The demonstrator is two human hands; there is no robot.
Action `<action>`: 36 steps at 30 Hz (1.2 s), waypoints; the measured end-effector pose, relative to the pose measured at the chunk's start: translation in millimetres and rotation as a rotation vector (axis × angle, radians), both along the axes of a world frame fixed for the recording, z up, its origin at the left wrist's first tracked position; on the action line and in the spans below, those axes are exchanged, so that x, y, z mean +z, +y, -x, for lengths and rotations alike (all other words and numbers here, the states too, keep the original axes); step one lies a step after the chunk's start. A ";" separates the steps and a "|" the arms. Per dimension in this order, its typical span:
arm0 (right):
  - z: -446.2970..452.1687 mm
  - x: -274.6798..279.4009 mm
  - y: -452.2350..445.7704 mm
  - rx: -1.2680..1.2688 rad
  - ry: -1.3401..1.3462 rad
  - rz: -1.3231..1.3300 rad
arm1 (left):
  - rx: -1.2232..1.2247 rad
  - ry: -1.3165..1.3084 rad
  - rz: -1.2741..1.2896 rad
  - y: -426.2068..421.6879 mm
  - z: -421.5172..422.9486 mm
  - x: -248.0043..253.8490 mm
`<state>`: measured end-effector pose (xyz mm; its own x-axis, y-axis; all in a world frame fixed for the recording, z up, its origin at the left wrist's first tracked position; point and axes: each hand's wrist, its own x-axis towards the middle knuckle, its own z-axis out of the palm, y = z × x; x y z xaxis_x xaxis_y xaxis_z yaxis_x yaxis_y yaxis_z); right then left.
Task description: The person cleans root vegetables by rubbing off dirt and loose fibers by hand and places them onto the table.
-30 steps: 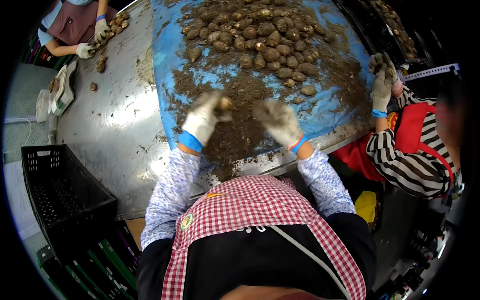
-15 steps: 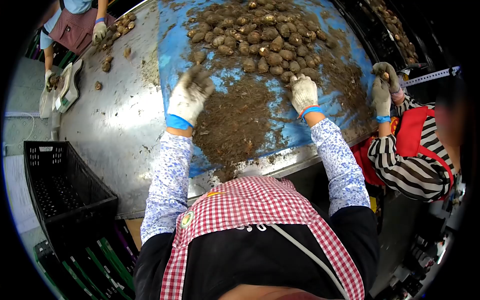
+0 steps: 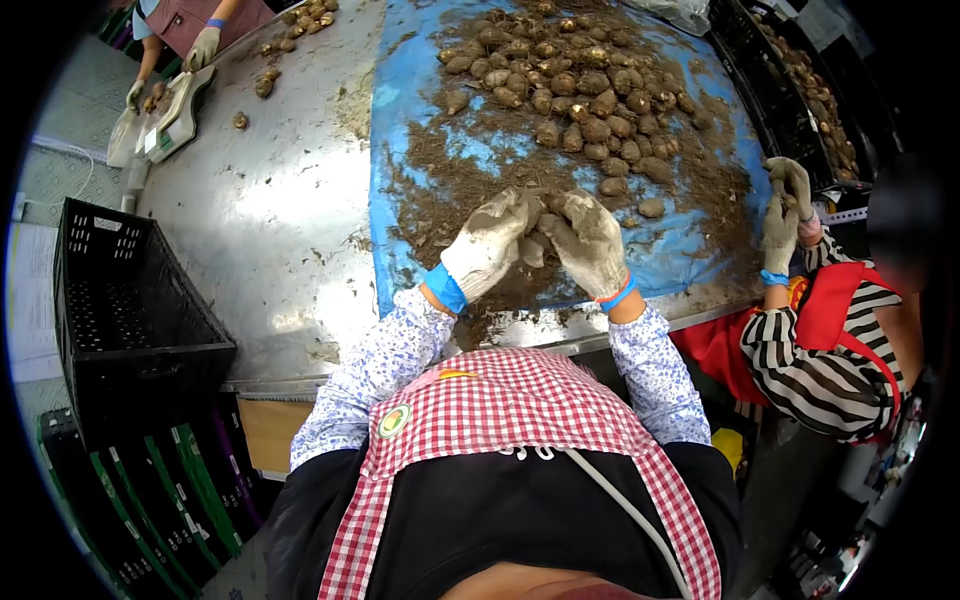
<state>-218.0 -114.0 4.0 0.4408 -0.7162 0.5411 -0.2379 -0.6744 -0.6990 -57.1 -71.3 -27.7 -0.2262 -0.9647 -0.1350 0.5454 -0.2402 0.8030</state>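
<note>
My left hand and my right hand, both in soil-stained white knit gloves, meet low over the near part of the blue sheet. Their fingers are curled together around a brown taro, mostly covered by the gloves. Beyond them lies a heap of hairy brown taros, some with pale cut ends. A single taro rests apart, to the right of my hands. Loose soil and root fibres are spread over the sheet around and beneath my hands.
A metal table extends leftward, with a scale and a co-worker's gloved hands at its far end. A black crate stands at left. At right are another person's gloved hands and a black crate of taros.
My hands have come together and nearer my body, from being apart, with the right at the heap's edge. They now hold a taro between them. The view has shifted slightly left.
</note>
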 end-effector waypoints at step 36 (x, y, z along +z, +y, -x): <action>-13.5 8.0 32.7 -0.053 0.360 0.290 | 0.403 -0.389 -0.076 33.4 3.9 4.2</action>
